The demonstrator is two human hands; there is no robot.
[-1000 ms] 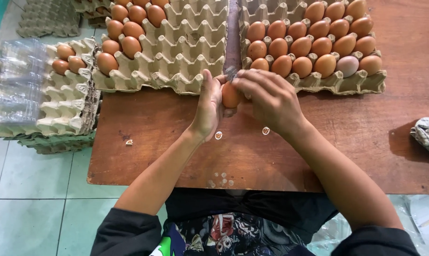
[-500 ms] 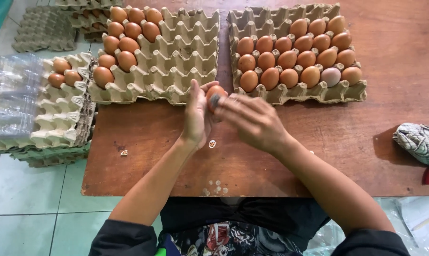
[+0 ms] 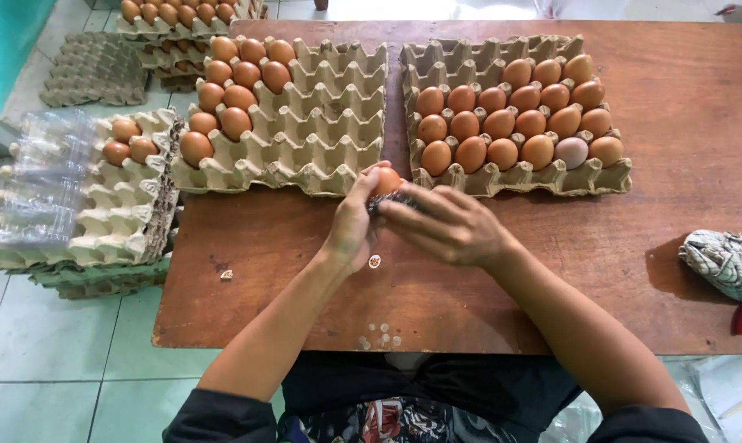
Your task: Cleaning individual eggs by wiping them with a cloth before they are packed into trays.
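Observation:
My left hand (image 3: 353, 226) grips a brown egg (image 3: 386, 180) above the wooden table (image 3: 682, 90), just in front of two grey pulp egg trays. My right hand (image 3: 449, 223) presses a small dark scrubbing pad (image 3: 385, 201) against the underside of that egg. The left tray (image 3: 321, 123) has brown eggs only in its far left rows. The right tray (image 3: 600, 176) carries three rows of brown eggs and one pale egg (image 3: 571, 152).
A stack of pulp trays (image 3: 84, 238) with three eggs and clear plastic cartons (image 3: 47, 176) stands left of the table. More trays lie on the tiled floor at the back left. A crumpled patterned cloth (image 3: 728, 261) rests at the table's right edge. Small crumbs dot the near edge.
The view has tilted so the trays sit lower in frame. Both hands stayed together on the egg, and my right hand's fingers have shifted over it.

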